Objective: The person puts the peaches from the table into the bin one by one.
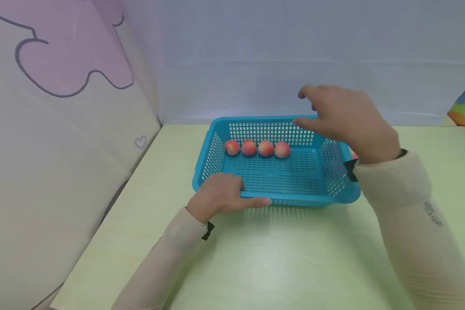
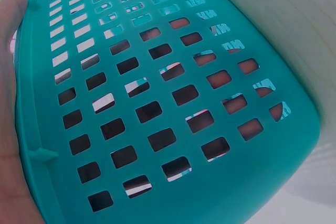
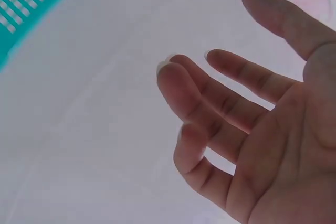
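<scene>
Right sleeve (image 1: 407, 215) lies nearest the lens; right hand (image 1: 345, 116) hangs, empty, over the far right corner of the basket (image 1: 298, 199), thumb well apart from loosely bent fingers. Four peaches (image 1: 265, 148) sit inside the basket by its far wall, their row parallel to its long axis and left of the right hand; a reddish object (image 1: 354, 156), mostly hidden, shows just outside its right end. Left hand (image 1: 218, 194) grips the basket's near rim, thumb lying along it.
</scene>
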A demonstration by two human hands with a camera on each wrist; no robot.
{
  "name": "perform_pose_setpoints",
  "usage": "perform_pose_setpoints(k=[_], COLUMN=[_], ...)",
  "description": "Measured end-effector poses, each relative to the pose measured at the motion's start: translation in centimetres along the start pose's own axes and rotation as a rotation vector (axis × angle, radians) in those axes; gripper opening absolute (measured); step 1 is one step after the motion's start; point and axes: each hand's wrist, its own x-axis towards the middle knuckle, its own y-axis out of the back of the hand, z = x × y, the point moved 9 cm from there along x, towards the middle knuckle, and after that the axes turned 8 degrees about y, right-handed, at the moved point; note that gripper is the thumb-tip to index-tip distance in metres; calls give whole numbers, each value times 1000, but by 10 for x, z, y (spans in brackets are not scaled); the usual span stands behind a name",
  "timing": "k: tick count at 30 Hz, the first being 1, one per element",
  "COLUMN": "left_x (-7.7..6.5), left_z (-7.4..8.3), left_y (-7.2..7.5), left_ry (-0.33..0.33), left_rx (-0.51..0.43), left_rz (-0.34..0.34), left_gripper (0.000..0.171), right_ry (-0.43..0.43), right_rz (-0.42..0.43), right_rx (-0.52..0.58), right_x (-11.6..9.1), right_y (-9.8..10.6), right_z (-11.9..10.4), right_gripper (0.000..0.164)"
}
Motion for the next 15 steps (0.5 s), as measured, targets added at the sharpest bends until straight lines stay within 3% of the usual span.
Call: perform_pose_setpoints(k=[3,6,10,15], left_x=[-1,-2,-3,-3], left_z=[-3,-7,-11,-11], left_y=[1,2,2,-1], left_ry=[10,15,27,22], left_rx=[-3,-10,-26,-41], left_rz=[3,7,13,19], left_gripper=[81,81,81,81], right_ry=[-16,-58,-94,-163], right_rz=[145,249,343,358], right_rx=[-20,-40,-58,-34], right_x=[-30,-56,-76,-91], right_y=[28,43,48,40], right_z=[-6,-5,2,24], right_gripper=[55,53,48,51])
